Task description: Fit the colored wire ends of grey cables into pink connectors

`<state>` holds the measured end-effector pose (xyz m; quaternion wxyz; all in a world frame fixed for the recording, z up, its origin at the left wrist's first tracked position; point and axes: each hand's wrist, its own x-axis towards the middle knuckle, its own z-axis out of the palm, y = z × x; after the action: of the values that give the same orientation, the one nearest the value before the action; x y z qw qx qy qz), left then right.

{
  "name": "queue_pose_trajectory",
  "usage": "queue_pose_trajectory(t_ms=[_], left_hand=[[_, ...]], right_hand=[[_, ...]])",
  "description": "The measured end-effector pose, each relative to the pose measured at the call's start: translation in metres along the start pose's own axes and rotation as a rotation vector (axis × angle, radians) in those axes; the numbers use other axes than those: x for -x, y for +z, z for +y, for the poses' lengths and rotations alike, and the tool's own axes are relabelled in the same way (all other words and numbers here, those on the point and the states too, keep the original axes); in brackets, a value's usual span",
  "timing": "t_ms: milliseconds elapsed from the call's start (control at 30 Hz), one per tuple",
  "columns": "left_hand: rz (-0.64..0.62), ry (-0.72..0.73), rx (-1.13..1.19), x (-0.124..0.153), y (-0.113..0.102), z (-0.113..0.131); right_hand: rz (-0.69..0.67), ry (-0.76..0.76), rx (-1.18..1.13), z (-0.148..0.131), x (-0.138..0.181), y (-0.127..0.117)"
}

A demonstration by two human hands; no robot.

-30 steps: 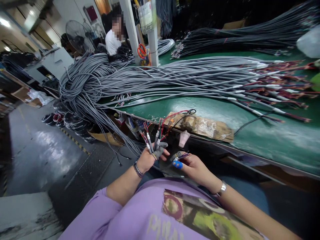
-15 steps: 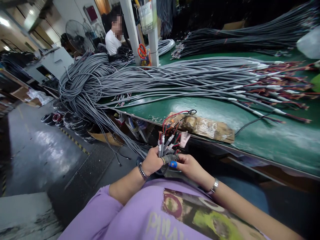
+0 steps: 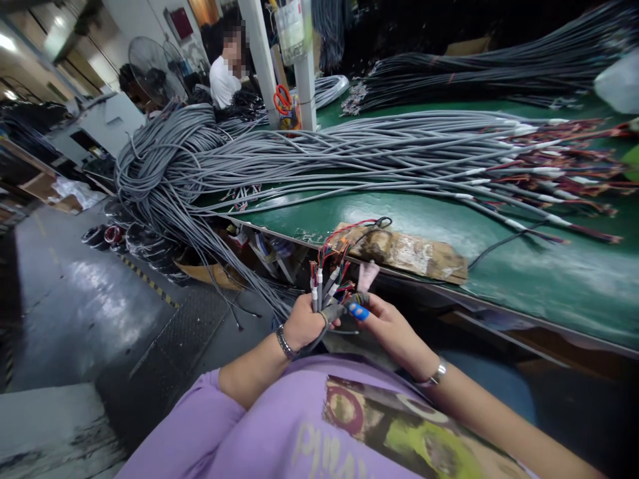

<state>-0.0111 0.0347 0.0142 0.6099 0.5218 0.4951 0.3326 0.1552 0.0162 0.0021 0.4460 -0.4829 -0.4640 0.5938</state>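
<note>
My left hand point(image 3: 305, 320) is closed round a small bunch of grey cable ends point(image 3: 324, 279), held upright below the table's front edge, their coloured wires fanning out on top. A grey cot covers that thumb. My right hand point(image 3: 387, 326), with a blue cot on one fingertip, pinches at the coloured wires of the same bunch from the right. A pale tag point(image 3: 368, 274) hangs just above the fingers.
A green table point(image 3: 549, 266) carries a long pile of grey cables point(image 3: 349, 156) with stripped coloured ends at the right. A taped cardboard pad point(image 3: 414, 253) lies on the front edge. Black cables point(image 3: 474, 70) lie behind. Another person sits beyond a fan at the back left.
My left hand has brought the cable ends rightward and upright, and the two hands have closed together on the bunch. The right hand has lifted slightly toward the wire tips.
</note>
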Motion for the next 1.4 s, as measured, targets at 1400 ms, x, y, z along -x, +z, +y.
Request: queue_pose_trajectory(t_ms=[1400], left_hand=[[-0.124,-0.023,0.022,0.006,0.003,0.005]], right_hand=[[0.029,0.07,-0.062,0.002,-0.002,0.002]])
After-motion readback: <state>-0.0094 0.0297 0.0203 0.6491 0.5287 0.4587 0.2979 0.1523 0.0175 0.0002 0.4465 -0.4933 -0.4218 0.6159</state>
